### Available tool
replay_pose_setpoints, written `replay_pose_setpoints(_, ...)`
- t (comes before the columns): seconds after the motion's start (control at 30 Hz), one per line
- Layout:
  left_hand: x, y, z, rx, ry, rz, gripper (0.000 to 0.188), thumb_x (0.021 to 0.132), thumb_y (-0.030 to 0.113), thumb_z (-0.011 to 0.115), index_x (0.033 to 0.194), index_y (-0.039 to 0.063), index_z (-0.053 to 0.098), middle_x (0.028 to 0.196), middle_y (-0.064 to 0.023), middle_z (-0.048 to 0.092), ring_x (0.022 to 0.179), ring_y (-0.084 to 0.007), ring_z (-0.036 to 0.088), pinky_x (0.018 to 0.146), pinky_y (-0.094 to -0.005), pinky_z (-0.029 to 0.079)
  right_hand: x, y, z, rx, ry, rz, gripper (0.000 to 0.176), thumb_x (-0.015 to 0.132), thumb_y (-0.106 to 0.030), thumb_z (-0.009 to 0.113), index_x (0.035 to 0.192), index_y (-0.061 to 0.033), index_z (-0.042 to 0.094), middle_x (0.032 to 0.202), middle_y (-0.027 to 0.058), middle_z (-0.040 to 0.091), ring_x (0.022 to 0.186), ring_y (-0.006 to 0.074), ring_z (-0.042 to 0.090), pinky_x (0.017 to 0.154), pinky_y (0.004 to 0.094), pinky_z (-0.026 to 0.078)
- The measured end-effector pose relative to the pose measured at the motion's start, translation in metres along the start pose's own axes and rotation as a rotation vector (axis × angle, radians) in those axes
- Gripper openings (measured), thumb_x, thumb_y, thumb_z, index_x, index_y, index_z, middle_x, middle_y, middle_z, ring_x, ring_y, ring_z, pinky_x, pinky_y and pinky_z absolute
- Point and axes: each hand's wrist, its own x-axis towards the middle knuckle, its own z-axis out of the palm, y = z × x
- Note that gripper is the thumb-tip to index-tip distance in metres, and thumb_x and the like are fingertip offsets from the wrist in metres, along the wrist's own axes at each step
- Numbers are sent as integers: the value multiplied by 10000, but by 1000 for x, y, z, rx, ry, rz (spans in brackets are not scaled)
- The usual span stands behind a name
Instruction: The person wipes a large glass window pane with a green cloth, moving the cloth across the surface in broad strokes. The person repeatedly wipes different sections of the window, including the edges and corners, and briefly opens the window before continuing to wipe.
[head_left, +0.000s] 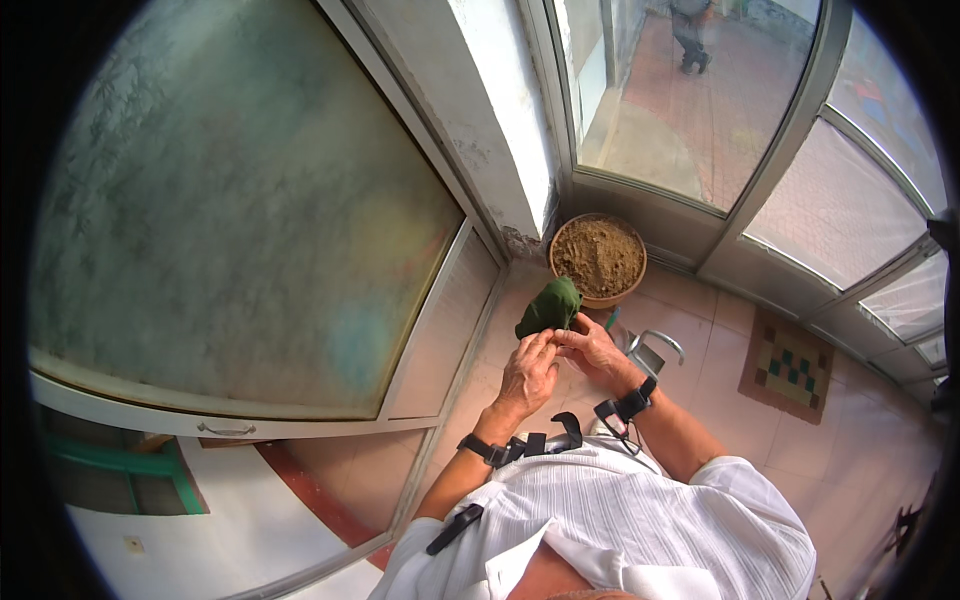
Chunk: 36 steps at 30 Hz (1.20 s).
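Observation:
A dark green cloth (551, 306), bunched up, is held between the fingertips of both hands in front of my chest. My left hand (531, 375) pinches its lower edge from the left. From the right, my right hand (589, 346) grips the same edge, its fingertips close to those of the left. Just beyond the cloth stands a round pot of brown soil (598, 256). Beneath and beside my right hand are a metal object with a curved handle (654, 352) and a small green item (613, 318), both partly hidden.
Large framed glass panels (247, 225) rise on the left, and glazed doors (690, 105) at the back right. A patterned mat (789, 365) lies on the tiled floor. Behind the glass, a person (690, 34) stands outside. Dark objects sit at the lower right edge.

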Motion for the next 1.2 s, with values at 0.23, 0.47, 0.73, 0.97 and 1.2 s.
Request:
replay_pose_setpoints(0.23,6,6,-4,-201,108,13,339,838,-49,669,1169,11,710,1273,-158,674,1249,-337,597,1053,-428,510,15,1,0,35,223,3,288,955,-38,711,1229,-49,624,1118,53,691,957,187,695,765,326,592)
replay_pose_setpoints(0.47,-47,-44,-3,-489,299,-604,163,964,67,646,1092,38,742,950,-34,755,811,-96,692,716,-279,579,11,-22,-6,37,99,-54,265,989,-105,698,1223,-8,620,1148,80,706,1008,202,711,852,381,612)
replay_pose_setpoints(0.73,-160,-98,-43,-860,735,-1028,146,979,66,628,1097,15,697,1025,-76,723,918,-166,703,739,-308,599,13,-13,-30,-42,246,34,170,984,-168,725,1080,-42,666,942,36,714,727,127,657,551,262,458)
replay_pose_setpoints(0.97,-236,-121,-126,-843,1198,-1073,239,976,73,651,1212,45,638,1048,-88,711,934,-174,690,752,-315,584,3,11,-35,-119,286,101,218,994,-222,709,1082,-34,645,964,47,701,771,152,684,608,313,550)
replay_pose_setpoints(1.2,-300,-146,-252,-575,1471,-965,280,967,134,696,1229,55,634,1093,-82,710,954,-176,685,779,-312,573,17,49,4,-170,245,89,231,983,-240,720,1064,-34,653,983,30,674,866,142,679,698,329,545)
